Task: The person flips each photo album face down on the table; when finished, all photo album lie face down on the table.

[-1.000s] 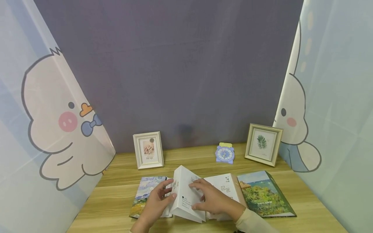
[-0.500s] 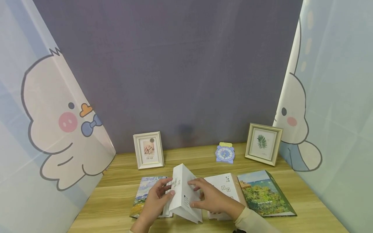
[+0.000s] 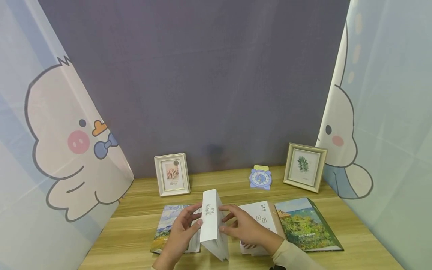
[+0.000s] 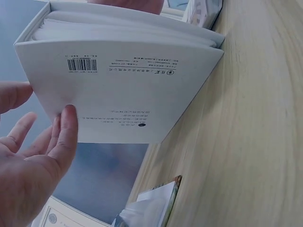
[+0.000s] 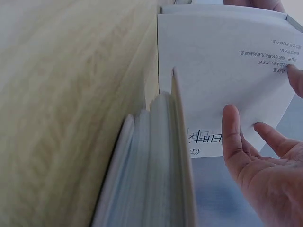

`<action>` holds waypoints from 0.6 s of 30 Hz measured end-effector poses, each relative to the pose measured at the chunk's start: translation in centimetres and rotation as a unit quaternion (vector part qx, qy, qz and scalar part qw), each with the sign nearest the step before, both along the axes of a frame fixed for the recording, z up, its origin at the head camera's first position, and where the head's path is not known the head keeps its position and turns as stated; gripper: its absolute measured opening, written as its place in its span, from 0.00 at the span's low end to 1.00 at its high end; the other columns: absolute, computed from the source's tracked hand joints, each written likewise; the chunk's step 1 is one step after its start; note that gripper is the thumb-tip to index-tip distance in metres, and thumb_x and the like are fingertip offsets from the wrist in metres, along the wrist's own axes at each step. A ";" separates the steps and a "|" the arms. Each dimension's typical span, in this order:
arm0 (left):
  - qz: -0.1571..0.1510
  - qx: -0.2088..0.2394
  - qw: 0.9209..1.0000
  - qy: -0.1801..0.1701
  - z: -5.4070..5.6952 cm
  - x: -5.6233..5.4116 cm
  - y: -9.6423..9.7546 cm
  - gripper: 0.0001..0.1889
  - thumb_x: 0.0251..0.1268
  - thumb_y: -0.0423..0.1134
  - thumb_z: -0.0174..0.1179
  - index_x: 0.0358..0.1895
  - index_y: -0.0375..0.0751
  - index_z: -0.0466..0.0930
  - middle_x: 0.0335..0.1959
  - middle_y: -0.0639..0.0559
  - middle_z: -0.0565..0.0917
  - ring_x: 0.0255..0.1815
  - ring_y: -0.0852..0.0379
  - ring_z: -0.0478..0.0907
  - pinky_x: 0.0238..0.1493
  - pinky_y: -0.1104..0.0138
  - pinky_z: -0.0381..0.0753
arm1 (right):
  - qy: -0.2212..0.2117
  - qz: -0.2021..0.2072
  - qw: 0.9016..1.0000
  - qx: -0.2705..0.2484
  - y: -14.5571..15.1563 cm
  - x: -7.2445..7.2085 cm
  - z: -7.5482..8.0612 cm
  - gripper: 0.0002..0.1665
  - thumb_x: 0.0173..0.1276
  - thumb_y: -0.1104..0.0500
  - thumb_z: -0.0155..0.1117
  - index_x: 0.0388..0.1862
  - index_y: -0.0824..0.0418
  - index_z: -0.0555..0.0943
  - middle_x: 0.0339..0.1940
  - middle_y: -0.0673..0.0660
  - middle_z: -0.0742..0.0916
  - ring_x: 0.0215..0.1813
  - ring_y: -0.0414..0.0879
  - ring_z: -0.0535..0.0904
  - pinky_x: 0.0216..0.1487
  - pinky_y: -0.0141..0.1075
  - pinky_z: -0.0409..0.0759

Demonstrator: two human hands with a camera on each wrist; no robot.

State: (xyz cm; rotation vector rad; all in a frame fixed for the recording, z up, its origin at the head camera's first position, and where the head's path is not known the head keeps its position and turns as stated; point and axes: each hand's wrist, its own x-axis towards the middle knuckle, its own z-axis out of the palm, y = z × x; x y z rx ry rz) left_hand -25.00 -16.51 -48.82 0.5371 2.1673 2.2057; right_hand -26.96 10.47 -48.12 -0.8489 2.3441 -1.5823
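Observation:
A thick white album [image 3: 210,215] stands on edge between my two hands, its spine turned up toward the head camera. My left hand [image 3: 183,229] holds it from the left, with the fingertips on the cover that bears a barcode, as the left wrist view shows. From the right, my right hand [image 3: 245,227] holds the opposite cover, thumb and fingers spread apart. In the right wrist view that cover [image 5: 222,61] carries printed text and a large title near its lower edge. White page edges [image 4: 113,30] show between the covers.
Left of the hands lies an album with a painted landscape cover [image 3: 165,223]. A white-covered album [image 3: 254,210] lies right, partly under my right hand, beside a green landscape photo album [image 3: 303,227]. Two picture frames, one white [image 3: 186,176], one gold [image 3: 322,165], and a purple clock [image 3: 260,179] stand behind.
The white album has swung from leaning open-faced toward the right to standing nearly upright, its spine now facing the camera. Both hands have stayed on it, with small shifts of the fingers.

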 end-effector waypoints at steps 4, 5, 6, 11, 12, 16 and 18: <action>-0.032 -0.007 0.999 -0.014 -0.1 0.0 0.0 0.29 0.79 0.34 0.60 0.79 0.39 0.64 0.79 0.43 0.66 0.69 0.45 0.74 0.60 0.57 0.84 | 0.001 -0.004 1.000 -0.019 0.2 0.1 0.2 0.35 0.77 0.48 0.68 0.78 0.50 0.70 0.73 0.57 0.76 0.62 0.55 0.80 0.51 0.37 0.85; -0.039 -0.008 0.999 -0.017 -0.2 -0.1 0.0 0.30 0.79 0.34 0.60 0.79 0.40 0.63 0.80 0.43 0.65 0.69 0.46 0.74 0.60 0.57 0.84 | 0.001 -0.004 1.000 -0.023 0.2 0.1 0.3 0.34 0.78 0.48 0.67 0.78 0.52 0.69 0.74 0.58 0.75 0.62 0.55 0.80 0.52 0.38 0.85; -0.047 -0.009 0.999 -0.017 -0.3 -0.1 0.0 0.30 0.80 0.33 0.59 0.80 0.40 0.62 0.80 0.43 0.64 0.70 0.46 0.74 0.60 0.57 0.83 | 0.000 -0.003 1.000 -0.025 0.3 0.1 0.4 0.34 0.79 0.48 0.66 0.78 0.53 0.69 0.75 0.58 0.74 0.63 0.55 0.79 0.52 0.38 0.84; -0.091 -0.014 0.996 -0.015 -0.7 -0.1 0.1 0.32 0.79 0.30 0.58 0.82 0.36 0.58 0.81 0.38 0.62 0.73 0.51 0.71 0.64 0.61 0.81 | -0.010 -0.004 1.000 -0.024 0.6 0.1 0.6 0.34 0.81 0.46 0.62 0.79 0.54 0.67 0.76 0.59 0.72 0.63 0.53 0.77 0.53 0.38 0.84; -0.103 -0.017 0.994 -0.017 -0.8 -0.2 0.1 0.33 0.79 0.30 0.58 0.82 0.35 0.57 0.82 0.37 0.61 0.73 0.51 0.70 0.64 0.61 0.81 | -0.017 -0.006 0.999 -0.027 0.6 0.1 0.6 0.35 0.80 0.45 0.63 0.79 0.54 0.67 0.76 0.59 0.72 0.63 0.53 0.77 0.53 0.39 0.85; -0.148 -0.020 0.988 -0.041 -1.2 -0.2 0.3 0.37 0.78 0.32 0.61 0.83 0.36 0.55 0.84 0.36 0.55 0.76 0.44 0.67 0.64 0.60 0.82 | -0.041 -0.011 0.998 -0.050 0.8 0.1 0.7 0.35 0.80 0.47 0.64 0.78 0.57 0.66 0.73 0.62 0.73 0.61 0.54 0.79 0.48 0.47 0.89; -0.165 -0.016 0.985 -0.048 -1.3 -0.2 0.5 0.38 0.77 0.32 0.62 0.84 0.37 0.54 0.85 0.37 0.52 0.77 0.39 0.65 0.64 0.58 0.82 | -0.052 -0.011 0.997 -0.062 0.9 0.1 0.8 0.36 0.80 0.48 0.64 0.79 0.59 0.66 0.71 0.63 0.73 0.58 0.54 0.81 0.46 0.52 0.89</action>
